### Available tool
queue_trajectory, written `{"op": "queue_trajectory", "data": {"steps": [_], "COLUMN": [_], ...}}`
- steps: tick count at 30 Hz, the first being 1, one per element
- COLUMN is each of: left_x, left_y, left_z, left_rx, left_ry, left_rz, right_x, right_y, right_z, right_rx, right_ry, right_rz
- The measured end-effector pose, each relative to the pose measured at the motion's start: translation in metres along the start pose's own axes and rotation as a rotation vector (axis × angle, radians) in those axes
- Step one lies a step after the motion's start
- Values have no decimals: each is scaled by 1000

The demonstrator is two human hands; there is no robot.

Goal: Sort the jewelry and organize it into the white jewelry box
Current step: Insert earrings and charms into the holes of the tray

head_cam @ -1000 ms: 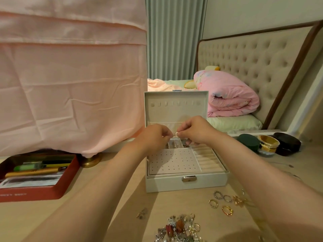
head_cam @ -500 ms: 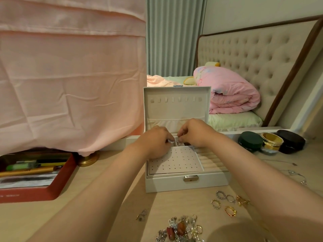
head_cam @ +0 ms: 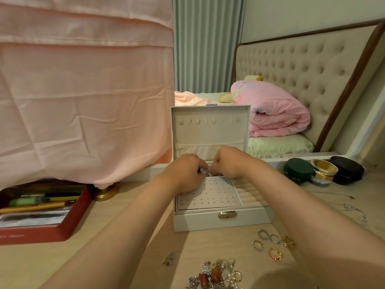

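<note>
1. Both hands together, fingertips meeting: L hand [head_cam: 185, 172] and R hand [head_cam: 229, 163], fingers curled, pinching a small shiny piece [head_cam: 205, 171] between them. Too small to tell what kind.
2. Held low over the back compartments of the white jewelry box [head_cam: 208, 223], just beyond its perforated panel [head_cam: 210, 195].
3. Box open on the desk [head_cam: 125, 247], directly under the hands. Lid [head_cam: 208, 130] upright right behind them, w/ a row of hooks inside.
4. Ring-roll rows [head_cam: 250, 192] in the box, just R of the R wrist.
5. Loose rings [head_cam: 270, 243] on the desk, nearer the body than the hands, beside the R forearm. Silver and gold, clear of the box front.
6. Jewelry pile [head_cam: 216, 276] closer still to the body, between the two forearms. Reddish stones mixed w/ silver bits.
7. Small clasp-like bit [head_cam: 169, 258] alone, just L of that pile, near the L forearm.
8. Thin chain [head_cam: 354, 209] well R of the hands, past the R forearm.
9. Three round jars R of the hands, at the desk's back edge, packed in a row: green jar [head_cam: 299, 170], gold jar [head_cam: 324, 170], black jar [head_cam: 346, 170].
10. Red box [head_cam: 41, 232] w/ pens well L of the L hand, w/ pink cloth [head_cam: 83, 101] hanging above it.
11. Pink quilt [head_cam: 277, 113] on the bed, beyond the lid and to the R.
</note>
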State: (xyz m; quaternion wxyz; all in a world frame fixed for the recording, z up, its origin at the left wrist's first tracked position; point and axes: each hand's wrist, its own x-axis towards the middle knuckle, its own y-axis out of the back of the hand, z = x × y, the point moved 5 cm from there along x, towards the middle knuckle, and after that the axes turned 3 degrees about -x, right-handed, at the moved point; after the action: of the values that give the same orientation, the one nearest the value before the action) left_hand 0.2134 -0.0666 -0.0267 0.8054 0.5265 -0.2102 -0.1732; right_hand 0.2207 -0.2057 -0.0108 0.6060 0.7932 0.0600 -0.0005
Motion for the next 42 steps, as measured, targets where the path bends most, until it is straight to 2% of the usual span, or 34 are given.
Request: {"op": "queue_trajectory", "data": {"steps": [10,16,19,24,27,33,42], "left_x": [-5,-63,-113,-171,-188,-198,-195], "left_y": [4,39,46,27,9,-6,-13], "left_z": [4,17,16,-5,-21,-25,-29], "left_rx": [3,-109,-175,-201,-152,-84,-241], "left_ry": [12,-34,-38,104,202,164,146], "left_rz": [16,247,300,158,15,-84,-63], "right_x": [-8,-65,-108,-157,-163,-157,-155], "right_y": [8,23,14,-30,-59,-89,-94], "right_z": [11,-11,-41,-92,-101,-101,-89], "right_rx": [61,80,161,142,-3,-120,-6], "right_ry": [9,104,230,352,359,368,331], "right_rz": [143,303,300,81,-33,-52,-22]}}
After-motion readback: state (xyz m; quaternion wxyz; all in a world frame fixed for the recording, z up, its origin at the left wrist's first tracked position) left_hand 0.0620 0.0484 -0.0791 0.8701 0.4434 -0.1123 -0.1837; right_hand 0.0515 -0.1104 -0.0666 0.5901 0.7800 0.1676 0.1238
